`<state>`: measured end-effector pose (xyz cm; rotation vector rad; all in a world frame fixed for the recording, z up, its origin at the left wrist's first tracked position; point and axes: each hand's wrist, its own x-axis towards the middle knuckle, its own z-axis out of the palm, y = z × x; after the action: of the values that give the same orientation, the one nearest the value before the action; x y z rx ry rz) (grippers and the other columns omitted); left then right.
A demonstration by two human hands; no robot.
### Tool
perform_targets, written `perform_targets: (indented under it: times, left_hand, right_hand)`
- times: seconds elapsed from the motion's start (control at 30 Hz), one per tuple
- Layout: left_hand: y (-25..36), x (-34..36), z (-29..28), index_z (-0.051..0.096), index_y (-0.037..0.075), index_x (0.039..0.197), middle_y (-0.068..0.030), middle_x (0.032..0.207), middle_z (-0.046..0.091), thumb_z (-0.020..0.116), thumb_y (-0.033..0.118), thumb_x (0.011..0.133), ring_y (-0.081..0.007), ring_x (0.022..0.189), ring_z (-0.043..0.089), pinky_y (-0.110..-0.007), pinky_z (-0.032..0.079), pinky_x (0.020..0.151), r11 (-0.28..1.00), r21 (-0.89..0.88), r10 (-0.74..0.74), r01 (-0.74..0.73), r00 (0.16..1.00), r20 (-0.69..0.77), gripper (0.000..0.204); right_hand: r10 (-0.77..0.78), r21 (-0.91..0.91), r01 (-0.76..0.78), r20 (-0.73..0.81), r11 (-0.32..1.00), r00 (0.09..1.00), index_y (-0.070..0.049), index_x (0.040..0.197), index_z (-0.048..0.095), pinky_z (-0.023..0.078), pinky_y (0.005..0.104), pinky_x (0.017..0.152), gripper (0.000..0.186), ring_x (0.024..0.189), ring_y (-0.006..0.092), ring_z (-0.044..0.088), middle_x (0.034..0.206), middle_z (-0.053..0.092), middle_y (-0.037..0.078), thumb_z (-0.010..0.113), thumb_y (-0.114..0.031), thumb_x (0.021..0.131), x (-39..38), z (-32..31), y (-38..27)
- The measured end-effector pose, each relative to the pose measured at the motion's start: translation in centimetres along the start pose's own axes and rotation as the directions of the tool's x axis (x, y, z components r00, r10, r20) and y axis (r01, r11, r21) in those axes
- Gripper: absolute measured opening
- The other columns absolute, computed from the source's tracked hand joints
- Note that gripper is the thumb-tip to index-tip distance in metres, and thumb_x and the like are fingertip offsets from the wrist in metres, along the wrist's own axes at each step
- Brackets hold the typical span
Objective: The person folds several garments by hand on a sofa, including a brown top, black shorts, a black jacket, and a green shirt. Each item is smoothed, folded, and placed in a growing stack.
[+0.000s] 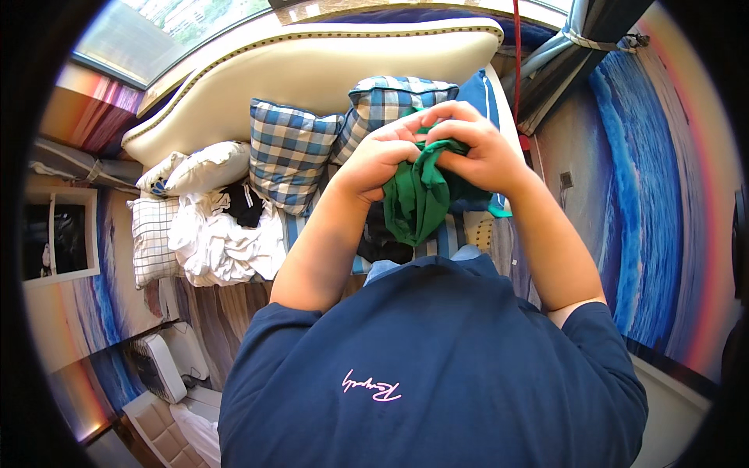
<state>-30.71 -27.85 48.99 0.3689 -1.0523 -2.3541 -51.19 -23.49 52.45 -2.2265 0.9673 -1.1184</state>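
Both my hands are raised over the sofa, gripping a bunched green cloth (415,204), probably a garment; its exact kind is hidden in the folds. My left hand (384,156) pinches the cloth's upper left part, fingers curled. Close beside it, my right hand (477,148) has its fingers bent around the upper right part. The fingertips of the two hands nearly meet at the top. Most of the cloth hangs in loose folds below them. Under it, dark fabric (378,238) lies on the striped seat.
A cream sofa (312,58) with a studded back holds blue checked cushions (292,152), pale cushions (209,168) and a crumpled white cloth heap (226,242). A dark blue cushion (477,90) leans at the right end. A white appliance (165,363) stands lower left; grey curtains (566,62) hang right.
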Motion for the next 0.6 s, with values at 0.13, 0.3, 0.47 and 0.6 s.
perform_targets:
  times: [0.13, 0.3, 0.47, 0.6]
  left_hand:
    - [-1.2, 0.3, -1.1, 0.043, 0.000, 0.142, -0.0119, 0.120, 0.060, 0.049, -0.004, 0.080, -0.0179, 0.100, 0.065, -0.030, 0.055, 0.086, 0.937, -0.334, -0.096, 0.101, 0.995, 0.033, 0.063]
    - [-2.7, -0.3, -0.4, 0.020, -0.006, 0.152, -0.0109, 0.121, 0.060, 0.081, 0.026, 0.081, -0.0173, 0.105, 0.061, -0.029, 0.048, 0.092, 0.962, 0.248, -0.081, 0.112, 0.988, -0.135, 0.099]
    - [-2.6, -2.8, 1.6, 0.031, 0.005, 0.147, -0.0203, 0.120, 0.058, 0.077, 0.016, 0.070, -0.0390, 0.109, 0.059, -0.040, 0.046, 0.099, 0.498, 0.867, 0.408, -0.016, 0.887, -0.218, 0.090]
    - [-3.5, -4.4, -2.5, 0.046, 0.014, 0.135, -0.0188, 0.138, 0.045, 0.079, 0.019, 0.072, -0.0396, 0.131, 0.041, -0.048, 0.035, 0.107, 0.085, 0.981, 0.561, -0.172, 0.822, 0.095, 0.071]
  right_hand:
    - [0.286, 0.290, -0.270, -0.015, 0.918, 0.958, -0.004, 0.099, 0.066, 0.049, 0.0335, 0.089, 0.020, 0.097, 0.0267, 0.062, 0.107, 0.064, 0.009, 0.071, -0.001, 0.080, -1.4, 2.5, 0.4]
    - [0.355, 0.094, -0.352, -0.015, 0.931, 0.935, -0.001, 0.098, 0.065, 0.050, 0.0323, 0.077, 0.015, 0.086, 0.0219, 0.063, 0.095, 0.066, 0.012, 0.067, -0.002, 0.083, -3.1, 3.5, 1.8]
    - [0.500, 0.198, -0.464, -0.221, 0.864, 0.837, -0.001, 0.096, 0.064, 0.049, 0.0302, 0.071, 0.010, 0.078, 0.0181, 0.063, 0.086, 0.067, 0.012, 0.063, -0.004, 0.087, -3.1, 5.1, 1.1]
    - [0.548, 0.484, -0.407, -0.193, 0.775, 0.814, -0.004, 0.110, 0.059, 0.045, 0.0216, 0.083, 0.012, 0.093, 0.0063, 0.057, 0.100, 0.063, 0.000, 0.057, -0.003, 0.097, -4.0, 4.5, 2.2]
